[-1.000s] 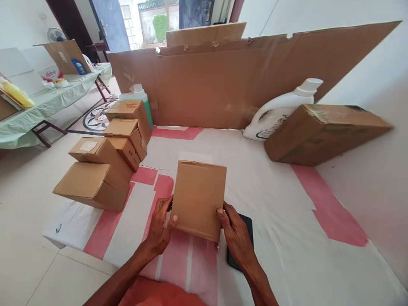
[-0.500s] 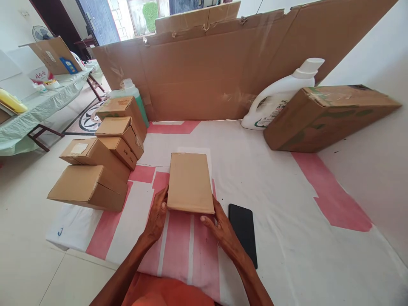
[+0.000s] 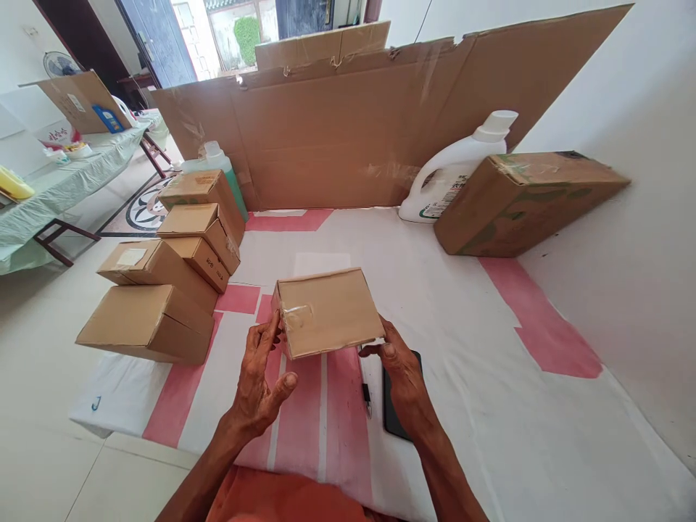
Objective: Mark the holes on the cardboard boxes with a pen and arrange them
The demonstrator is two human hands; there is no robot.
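both hands are clamped on a small cardboard box (image 3: 326, 312) just below the middle of the frame, lifted off the sheet. left hand (image 3: 261, 377) has its fingertips pressed on the box's left end, thumb hanging loose underneath; right hand (image 3: 402, 373) pinches the lower right corner. the box is closed, plain brown, with a shiny tape strip wrinkled over its left edge.

right under the right hand there's a black phone (image 3: 392, 406) lying flat, with a small pen-like thing (image 3: 365, 391) just beside it, too small to tell exactly. all of it sits on a white and pink sheet (image 3: 478, 362) with lots of bare room to the right and toward the back.

left of center is a stack of closed brown boxes (image 3: 163, 290) by the sheet's left edge. upper right has a bigger carton (image 3: 522, 203) on its side, touching a white jug (image 3: 451, 174). a tall cardboard wall (image 3: 337, 138) closes off the back.
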